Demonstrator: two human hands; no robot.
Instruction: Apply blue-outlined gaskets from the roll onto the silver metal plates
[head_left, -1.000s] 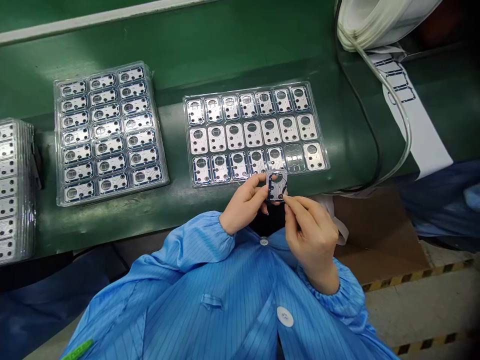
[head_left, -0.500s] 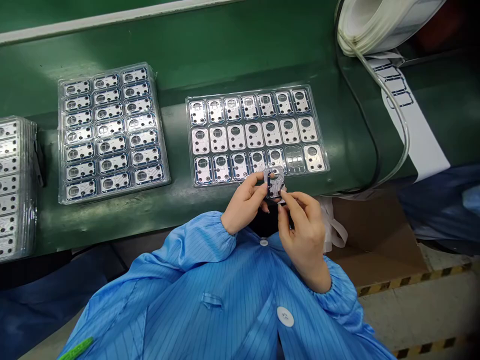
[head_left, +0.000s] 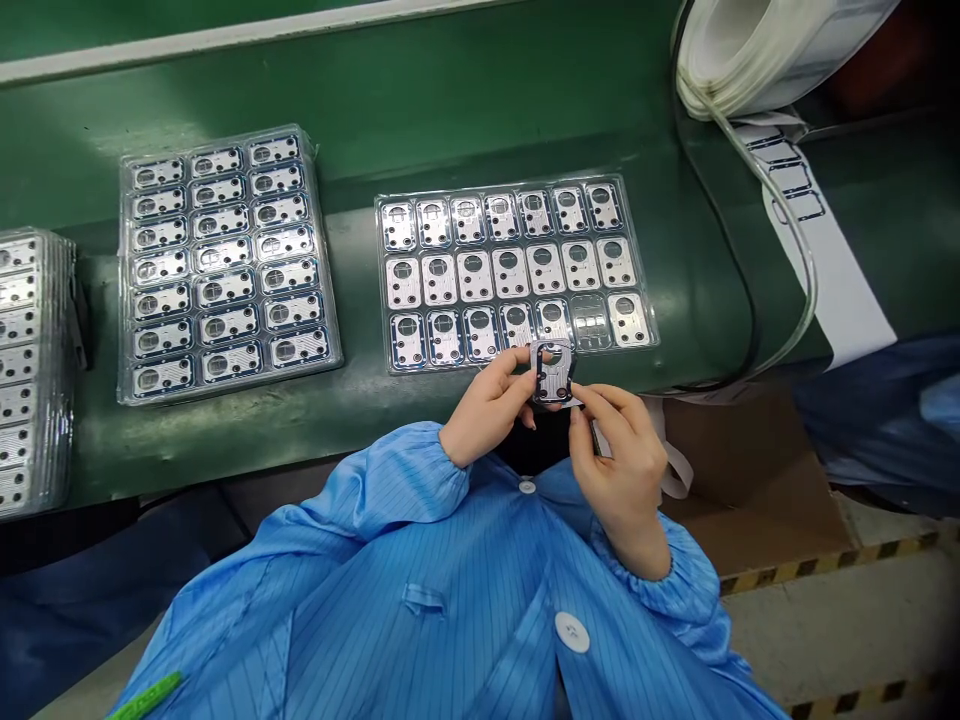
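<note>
My left hand (head_left: 491,405) pinches a small silver metal plate (head_left: 553,375) by its left edge, just in front of the bench's near edge. The plate has a large round hole near its top, and smaller holes lower down. A dark blue gasket frame (head_left: 573,368) lies along its border, its right side bowed away from the plate. At the lower right corner, thumb and index finger of my right hand (head_left: 622,465) are closed on the frame's edge. Behind the hands lies a clear plastic tray (head_left: 517,362) of similar plates, one pocket (head_left: 592,322) in its front row vacant.
A stack of filled trays (head_left: 335,350) stands left of the middle, and another stack (head_left: 56,400) at the far left. At right are a white roll (head_left: 787,60), a liner strip (head_left: 847,290) with dark frames, and a looped cable (head_left: 724,230). A cardboard box (head_left: 757,480) sits below.
My right hand dipped left toward the plate, then drew back right, and the gasket frame's right side now bows outward. My left hand kept its grip. The view shifted slightly.
</note>
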